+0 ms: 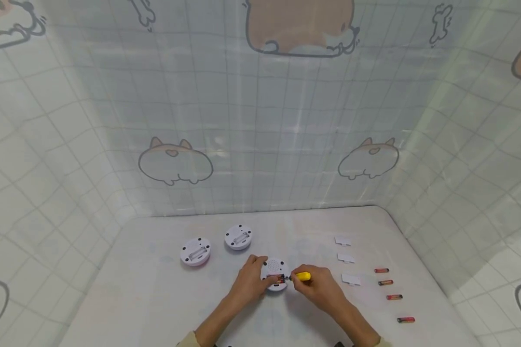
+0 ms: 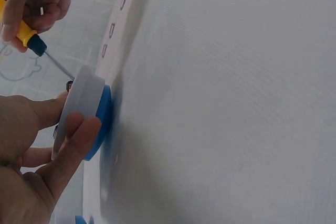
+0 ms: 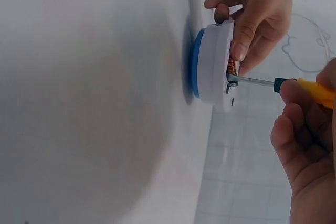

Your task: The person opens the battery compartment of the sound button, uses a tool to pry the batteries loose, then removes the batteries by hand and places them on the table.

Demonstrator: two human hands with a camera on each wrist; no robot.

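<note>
My left hand (image 1: 248, 280) grips a round white device (image 1: 274, 264) by its side, with its underside up. In the left wrist view a blue layer shows on the side of the device (image 2: 86, 95) facing the table. The left thumb presses on red-and-black batteries (image 1: 280, 278) in the open compartment. My right hand (image 1: 320, 289) holds a screwdriver (image 1: 303, 276) with a yellow handle and dark green collar. In the right wrist view, the metal shaft of the screwdriver (image 3: 314, 91) meets the device at the end of the compartment, beside the battery (image 3: 231, 66).
Two more round white devices (image 1: 195, 252) (image 1: 238, 237) lie upside down at the back left, their battery compartments uncovered. Three white battery covers (image 1: 345, 258) form a column on the right. Several red-and-black batteries (image 1: 394, 297) lie farther right. Patterned curtain walls (image 1: 260, 168) surround the table.
</note>
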